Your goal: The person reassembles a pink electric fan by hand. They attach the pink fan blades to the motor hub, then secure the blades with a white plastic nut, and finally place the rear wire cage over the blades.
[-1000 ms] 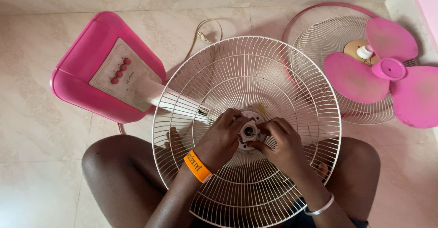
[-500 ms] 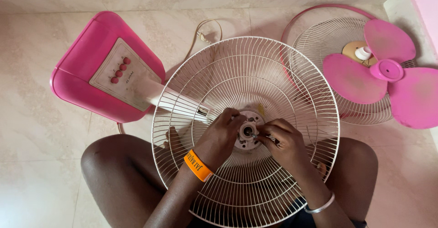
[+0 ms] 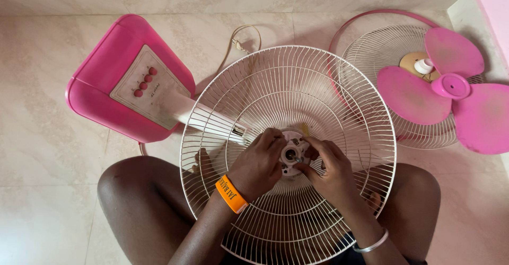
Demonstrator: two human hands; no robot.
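Observation:
A round white wire fan grille (image 3: 286,90) rests across my lap, tilted toward me. At its centre is a pale plastic hub (image 3: 291,153) with a dark hole. My left hand (image 3: 259,165), with an orange wristband, curls around the hub's left side. My right hand (image 3: 330,172), with a silver bangle, presses its bent fingertips against the hub's right side. What lies under the right fingertips is hidden. The grille sits on a white stem that runs to the pink fan base (image 3: 101,93).
The pink base with a white button panel (image 3: 146,85) lies on the tiled floor at the left. At the right, a pink three-blade propeller (image 3: 450,87) and a white cap (image 3: 424,66) rest on a second grille (image 3: 379,50). A power plug (image 3: 238,43) lies behind.
My right hand has closed in on the hub, its fingers now bunched against the hub's right edge. The left hand has kept its hold. The view has shifted slightly.

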